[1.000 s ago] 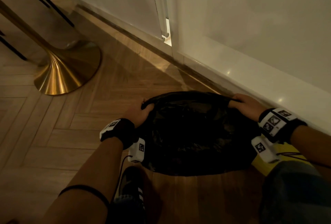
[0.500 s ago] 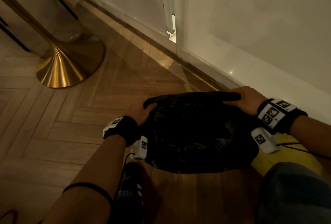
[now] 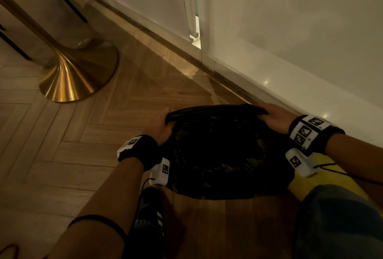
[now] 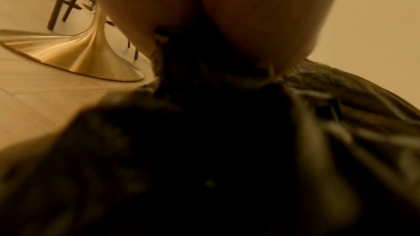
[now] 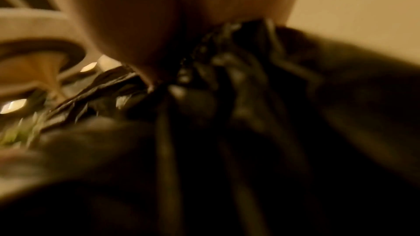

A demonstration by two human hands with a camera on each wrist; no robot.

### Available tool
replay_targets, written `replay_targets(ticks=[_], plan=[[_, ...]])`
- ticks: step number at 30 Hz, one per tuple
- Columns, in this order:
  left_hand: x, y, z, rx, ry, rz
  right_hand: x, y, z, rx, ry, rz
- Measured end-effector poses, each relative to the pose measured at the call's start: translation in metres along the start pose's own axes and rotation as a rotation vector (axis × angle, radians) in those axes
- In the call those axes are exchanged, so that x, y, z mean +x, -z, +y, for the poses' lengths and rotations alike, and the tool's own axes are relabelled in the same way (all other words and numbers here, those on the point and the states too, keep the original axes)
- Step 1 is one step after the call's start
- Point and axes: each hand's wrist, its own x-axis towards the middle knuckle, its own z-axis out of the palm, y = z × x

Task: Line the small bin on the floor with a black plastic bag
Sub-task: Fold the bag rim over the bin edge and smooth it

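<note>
Bag's far hem strung between my two hands, over the bin

My left hand (image 3: 160, 127) at nine o'clock and right hand (image 3: 276, 116) at three each pinch the crinkled black plastic bag (image 3: 223, 155), its taut hem running left-right; the small bin is hidden beneath it on the herringbone wood floor (image 3: 83, 151), so I judge the hem goes down over the far rim.

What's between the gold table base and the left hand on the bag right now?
Only bare herringbone wood floor lies between the gold table base and the left hand gripping the black bag; the head view shows it.
</note>
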Motion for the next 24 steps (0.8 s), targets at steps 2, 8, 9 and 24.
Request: replay_targets(ticks=[2,8,9,24], plan=[[-0.001,0.003,0.002,-0.043,0.049,-0.033,-0.001,0.003,-0.004,0.297,-0.074,-0.044],[-0.001,0.010,0.012,-0.207,0.194,-0.050,0.002,0.007,-0.003,0.454,-0.208,0.008],[0.001,0.011,0.010,-0.163,0.177,-0.047,0.004,0.007,0.001,0.357,-0.210,-0.027],[0.004,-0.003,0.007,0.128,0.070,0.086,0.008,-0.002,0.019,0.246,-0.115,0.190]])
